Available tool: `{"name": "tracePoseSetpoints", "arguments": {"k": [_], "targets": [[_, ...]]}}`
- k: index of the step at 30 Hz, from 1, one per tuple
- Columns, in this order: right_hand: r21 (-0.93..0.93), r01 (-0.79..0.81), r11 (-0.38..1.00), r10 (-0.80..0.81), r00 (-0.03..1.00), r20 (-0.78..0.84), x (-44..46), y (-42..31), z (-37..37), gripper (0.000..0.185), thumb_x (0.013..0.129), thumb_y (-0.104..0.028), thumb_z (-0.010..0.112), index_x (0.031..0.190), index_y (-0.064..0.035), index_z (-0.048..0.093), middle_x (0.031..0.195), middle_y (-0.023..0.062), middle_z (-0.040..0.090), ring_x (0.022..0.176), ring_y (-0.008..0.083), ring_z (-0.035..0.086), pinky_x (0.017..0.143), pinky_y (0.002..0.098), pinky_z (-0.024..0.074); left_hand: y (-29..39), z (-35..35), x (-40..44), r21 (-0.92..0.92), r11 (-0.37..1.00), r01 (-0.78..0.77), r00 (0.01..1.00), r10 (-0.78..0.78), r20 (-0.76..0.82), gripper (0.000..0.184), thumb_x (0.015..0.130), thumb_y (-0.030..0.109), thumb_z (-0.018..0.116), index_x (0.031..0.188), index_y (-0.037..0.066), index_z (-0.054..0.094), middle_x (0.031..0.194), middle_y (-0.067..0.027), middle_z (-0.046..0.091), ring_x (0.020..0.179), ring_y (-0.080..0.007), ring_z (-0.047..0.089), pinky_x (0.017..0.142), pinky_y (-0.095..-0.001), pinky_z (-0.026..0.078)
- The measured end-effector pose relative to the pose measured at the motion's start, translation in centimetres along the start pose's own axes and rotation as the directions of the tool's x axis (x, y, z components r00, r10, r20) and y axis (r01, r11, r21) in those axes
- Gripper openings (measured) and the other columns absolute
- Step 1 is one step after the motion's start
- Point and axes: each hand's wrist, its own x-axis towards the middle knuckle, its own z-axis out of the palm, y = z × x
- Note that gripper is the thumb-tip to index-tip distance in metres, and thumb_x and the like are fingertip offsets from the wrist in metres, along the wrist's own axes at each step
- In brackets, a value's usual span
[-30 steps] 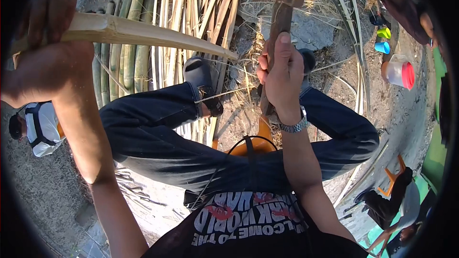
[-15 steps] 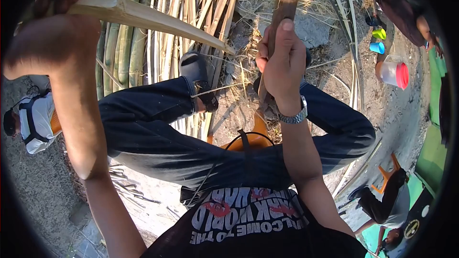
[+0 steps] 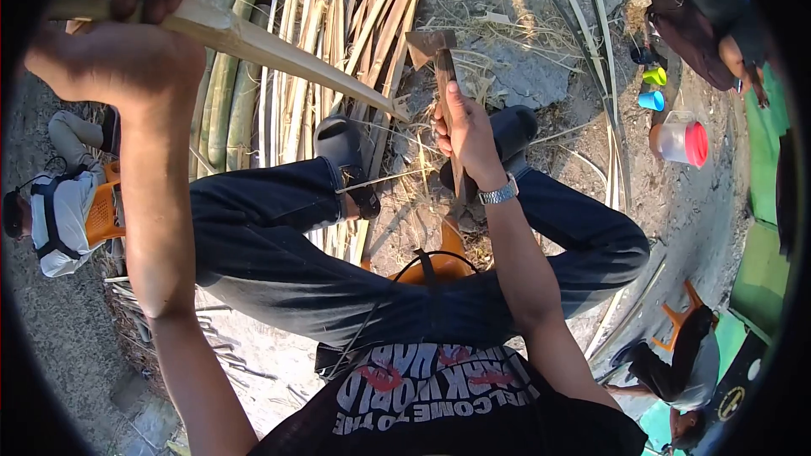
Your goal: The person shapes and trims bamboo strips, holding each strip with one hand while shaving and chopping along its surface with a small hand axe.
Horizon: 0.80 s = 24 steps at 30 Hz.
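My left hand (image 3: 144, 55), at the upper left, has its fingers wrapped round a pale wooden stake (image 3: 253, 42). The stake slants down to the right, narrowing to a cut end near the ground between my feet. A hatchet (image 3: 445, 76) with a worn metal head and a wooden handle is gripped in my right hand (image 3: 471, 137), thumb along the handle. Its head is up, with the blade side toward the stake, and stands apart from the stake's tapered end. A metal watch is on my right wrist.
Split strips (image 3: 338, 0) and green bamboo poles (image 3: 226, 101) lie ahead on the left. Long thin strips (image 3: 604, 59) lie to the right, near a clear bucket with a red lid (image 3: 683, 143) and a blue cup (image 3: 650, 100). Other people sit on both sides.
The hatchet has come down and left, from the top of the view to near the stake's tapered end. My left hand and the stake have shifted slightly right and down.
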Motion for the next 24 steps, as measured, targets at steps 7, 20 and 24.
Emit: {"name": "tracePoseSetpoints", "arguments": {"k": [7, 20, 24], "targets": [[-0.546, 0.068, 0.835, -0.05, 0.998, 0.047, 2.2, -5.1, -9.6, 0.052, 0.08, 0.002, 0.061, 0.132, 0.0039, 0.062, 0.081, 0.0056, 0.062, 0.063, 0.0102, 0.054, 0.058, 0.0262, 0.0436, -0.1, -0.9, 0.0, -0.038, 0.999, 0.031, 1.0, -0.031, -0.006, 0.069, 0.079, 0.073, 0.058, 0.074, 0.007, 0.037, 0.063, -0.0022, 0.029, 0.051, -0.0125, 0.028, 0.051, -0.0278, 0.027], [-0.955, 0.013, -0.298, 0.426, 0.897, -0.121, 11.8, -7.7, -15.0, 0.074, 0.063, -0.013, 0.077, 0.135, -0.0043, 0.061, 0.13, 0.0219, 0.065, 0.121, 0.0386, 0.062, 0.097, 0.0467, 0.0537, -0.9, 3.0, 0.6, 0.13, 0.989, -0.063, 0.984, 0.083, -0.156, 0.052, 0.082, 0.058, 0.051, 0.078, 0.006, 0.053, 0.065, -0.0045, 0.038, 0.052, -0.0141, 0.032, 0.056, -0.0302, 0.034], [-0.943, 0.077, -0.322, 0.289, 0.957, -0.021, 11.8, -9.7, -16.4, 0.06, 0.063, -0.016, 0.082, 0.12, -0.0064, 0.069, 0.118, 0.0184, 0.07, 0.109, 0.036, 0.067, 0.09, 0.046, 0.0554, -1.6, 4.5, 0.1, 0.325, 0.911, -0.252, 0.947, 0.301, -0.111, 0.051, 0.085, 0.06, 0.048, 0.073, 0.011, 0.049, 0.063, -0.0008, 0.036, 0.052, -0.0124, 0.032, 0.057, -0.0297, 0.033]]}}
